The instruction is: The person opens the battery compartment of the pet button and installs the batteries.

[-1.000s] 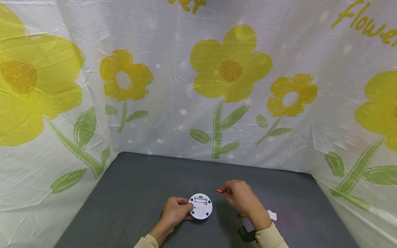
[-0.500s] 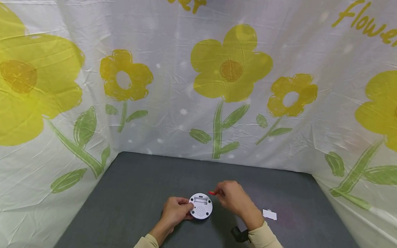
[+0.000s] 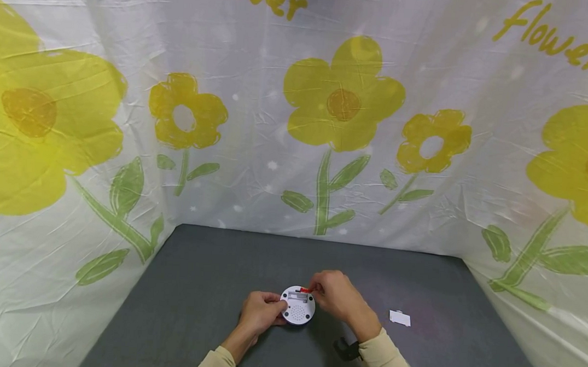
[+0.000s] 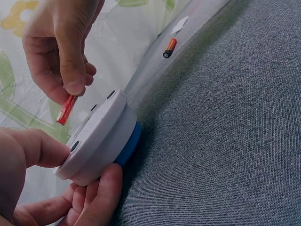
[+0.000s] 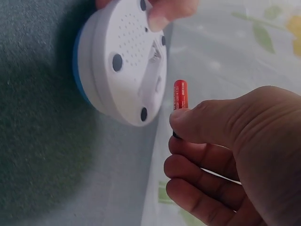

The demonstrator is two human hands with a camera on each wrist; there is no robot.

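Note:
My left hand (image 3: 260, 313) grips the rim of a round white device (image 3: 297, 316), thumb on its upturned face and fingers beneath. That face has small speaker holes, several dark feet and an uncovered battery compartment (image 5: 149, 77). In the left wrist view, a blue part (image 4: 129, 144) shows on the side near the table. Between thumb and index finger, my right hand (image 3: 337, 296) pinches a red battery (image 5: 180, 95). It points toward the device, just off the compartment in the right wrist view. No battery shows in the compartment.
A second battery (image 4: 170, 48), orange with a black end, lies on the grey table (image 3: 211, 267); my right arm hides it in the head view. Farther right is a small white battery cover (image 3: 399, 318). Flower-printed cloth (image 3: 254, 192) hangs around the table.
My right hand has moved left with the red battery, from well right of the device to over the compartment's far edge. The left hand and the device have stayed in place.

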